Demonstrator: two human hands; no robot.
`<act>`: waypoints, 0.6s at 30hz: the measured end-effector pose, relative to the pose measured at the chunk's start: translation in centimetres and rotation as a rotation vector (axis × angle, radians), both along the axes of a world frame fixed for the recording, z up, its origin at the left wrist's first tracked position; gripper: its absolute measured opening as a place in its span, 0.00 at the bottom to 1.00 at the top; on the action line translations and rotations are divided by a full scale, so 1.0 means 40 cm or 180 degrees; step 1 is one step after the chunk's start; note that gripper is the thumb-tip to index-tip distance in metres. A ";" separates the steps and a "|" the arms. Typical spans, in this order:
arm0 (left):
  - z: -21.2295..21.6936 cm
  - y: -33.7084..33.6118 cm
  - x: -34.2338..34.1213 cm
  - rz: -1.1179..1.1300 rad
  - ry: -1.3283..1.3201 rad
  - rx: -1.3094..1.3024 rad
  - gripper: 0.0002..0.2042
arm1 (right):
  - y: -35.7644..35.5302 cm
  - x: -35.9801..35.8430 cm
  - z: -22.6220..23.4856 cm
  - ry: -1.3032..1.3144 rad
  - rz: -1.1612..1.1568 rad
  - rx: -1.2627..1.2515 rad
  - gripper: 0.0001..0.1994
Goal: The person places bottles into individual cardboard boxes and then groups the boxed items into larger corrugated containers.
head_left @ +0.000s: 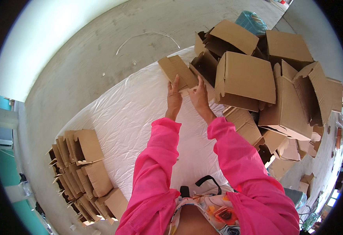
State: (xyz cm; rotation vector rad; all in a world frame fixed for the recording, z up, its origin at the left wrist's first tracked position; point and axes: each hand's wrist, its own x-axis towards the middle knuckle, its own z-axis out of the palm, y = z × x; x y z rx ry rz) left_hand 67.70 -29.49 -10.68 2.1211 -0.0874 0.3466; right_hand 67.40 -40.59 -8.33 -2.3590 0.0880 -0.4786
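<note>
A small brown cardboard box (pixel 176 68), lying low and partly folded, rests at the far edge of the white-covered surface. My left hand (pixel 174 101) grips its near left side, with a long finger laid up along the cardboard. At the near right corner, my right hand (pixel 199 98) has its fingers bent and closed on the box's edge. A pale flap shows between the two hands. The undersides of both hands' grips are hidden.
Several open cardboard boxes (pixel 246 76) are heaped on the right, close to my right hand. Stacks of folded cardboard (pixel 97 178) stand at the near left. White sheeting (pixel 116 105) covers the surface. A strip (pixel 148 33) lies on the concrete floor (pixel 101 51) beyond.
</note>
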 end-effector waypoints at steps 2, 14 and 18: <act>0.050 0.001 -0.025 0.0202 0.0323 0.0186 0.35 | 0.001 -0.048 0.124 -0.0347 0.0411 0.0093 0.29; 0.046 0.003 -0.064 -0.0438 -0.0096 0.0876 0.31 | -0.094 0.022 0.199 0.0702 -0.0295 0.0403 0.10; 0.022 0.017 -0.049 -0.0566 -0.0205 0.0930 0.33 | -0.074 0.010 0.257 -0.0447 -0.0249 0.0984 0.05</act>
